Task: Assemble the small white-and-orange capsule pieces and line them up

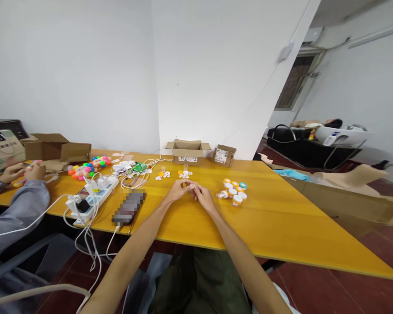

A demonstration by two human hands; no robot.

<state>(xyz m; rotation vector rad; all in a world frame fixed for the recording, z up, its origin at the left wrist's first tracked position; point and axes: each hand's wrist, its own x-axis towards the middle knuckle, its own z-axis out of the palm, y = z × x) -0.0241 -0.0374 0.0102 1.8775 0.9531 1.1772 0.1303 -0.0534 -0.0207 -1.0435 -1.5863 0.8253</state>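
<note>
- The left hand [177, 190] and right hand [203, 197] meet over the middle of the yellow wooden desk [281, 226], fingertips touching.
- Both hands are curled nearly closed around a small white plastic piece [191, 187], pinched between the fingertips of the two hands; its shape is too small to tell.
- The small white plastic piece sits at the 3 o'clock edge of the left hand and the 10 o'clock edge of the right hand, just above the desk surface.
- A cluster of small white jars with orange and teal lids [234, 190] stands near the right hand, at its 3 o'clock.
- Loose white and orange small parts [185, 174] lie on the desk at 12 o'clock from the hands, near them.
- An open brown cardboard box [187, 152] stands further out at 12 o'clock, against the wall.
- A white power strip with plugged cables [91, 196] lies well apart at 9 o'clock.
- A pile of bright multicoloured balls [88, 168] lies at 10 o'clock.
- Another person's hands [22, 172], grey-sleeved, rest at the far left desk edge.
</note>
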